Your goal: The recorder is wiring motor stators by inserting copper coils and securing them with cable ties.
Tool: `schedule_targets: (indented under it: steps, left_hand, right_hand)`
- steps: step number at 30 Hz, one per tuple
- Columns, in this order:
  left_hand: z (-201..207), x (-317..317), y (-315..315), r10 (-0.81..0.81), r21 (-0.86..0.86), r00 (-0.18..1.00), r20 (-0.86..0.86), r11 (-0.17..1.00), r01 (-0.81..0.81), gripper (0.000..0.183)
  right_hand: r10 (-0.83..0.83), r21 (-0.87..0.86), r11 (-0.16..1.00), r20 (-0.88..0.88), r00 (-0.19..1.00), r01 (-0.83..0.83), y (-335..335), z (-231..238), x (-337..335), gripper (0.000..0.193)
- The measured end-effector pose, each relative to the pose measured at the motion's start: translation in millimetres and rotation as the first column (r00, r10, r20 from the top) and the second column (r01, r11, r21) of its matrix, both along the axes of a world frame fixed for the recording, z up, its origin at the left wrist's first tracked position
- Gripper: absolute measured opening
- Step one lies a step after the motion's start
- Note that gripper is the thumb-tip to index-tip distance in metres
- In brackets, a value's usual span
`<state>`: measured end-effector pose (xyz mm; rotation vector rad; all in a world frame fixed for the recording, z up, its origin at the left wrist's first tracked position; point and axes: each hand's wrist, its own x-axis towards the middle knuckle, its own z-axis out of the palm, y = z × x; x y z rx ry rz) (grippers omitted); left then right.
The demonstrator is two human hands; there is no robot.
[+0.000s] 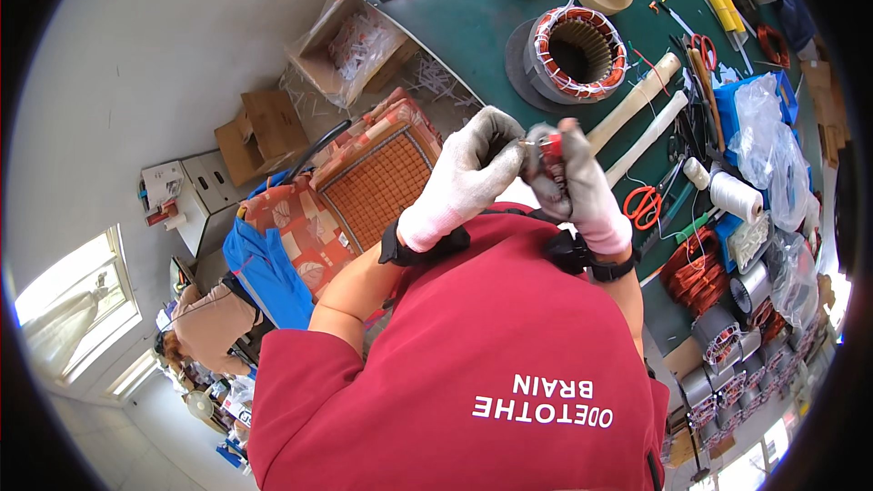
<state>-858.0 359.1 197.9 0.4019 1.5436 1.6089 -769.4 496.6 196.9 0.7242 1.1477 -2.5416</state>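
Observation:
My left hand (473, 164) and my right hand (587, 186), both in pale work gloves, are raised close together in front of my chest. The right hand grips a small red object (551, 147) with a metallic end; blur hides its exact kind. My left thumb and fingertips are pinched beside that metallic end, and whatever they hold is too small to make out. Beyond the hands, a motor stator (593, 88) with orange-red windings and white lacing stands on the green workbench (464, 32). Two pale wooden bats (646, 132) lie to the right of my hands.
Red-handled scissors (644, 207), a white string spool (735, 197), copper wire coils (691, 268) and plastic bags (764, 132) crowd the right side. A cushioned chair (377, 177) and an open scrap box (346, 50) stand left. A co-worker (214, 323) bends over, far left.

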Motion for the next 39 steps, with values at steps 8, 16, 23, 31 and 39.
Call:
schedule_targets:
  steps: [8, 16, 23, 31, 39]
  left_hand:
    - [6, 2, 21, -0.037, -0.003, 0.994, 0.104, 0.999, 0.038, 0.011]
    - [0, 20, 37, -0.117, 0.001, 0.99, 0.084, 0.993, 0.117, 0.012]
    - [-6, 42, 51, -0.189, 0.001, 0.979, 0.083, 0.982, 0.189, 0.01]
    - [-7, 65, 54, -0.164, -0.032, 0.986, 0.017, 0.986, 0.164, 0.005]
    - [-13, 79, 45, -0.221, -0.118, 0.928, -0.299, 0.974, 0.194, 0.008]
  right_hand:
    - [-0.275, 0.456, 0.808, -0.269, 0.923, 0.373, -4, -18, 15, 0.056]
    - [-0.328, 0.331, 0.852, -0.268, 0.906, 0.406, 10, -12, 42, 0.048]
    - [-0.29, 0.444, 0.828, -0.184, 0.939, 0.343, 18, -19, 67, 0.049]
    - [-0.172, -0.157, 0.974, -0.063, 0.983, 0.161, 32, -31, 101, 0.06]
    - [-0.039, -0.298, 0.953, 0.064, 0.997, 0.057, 33, -23, 106, 0.046]
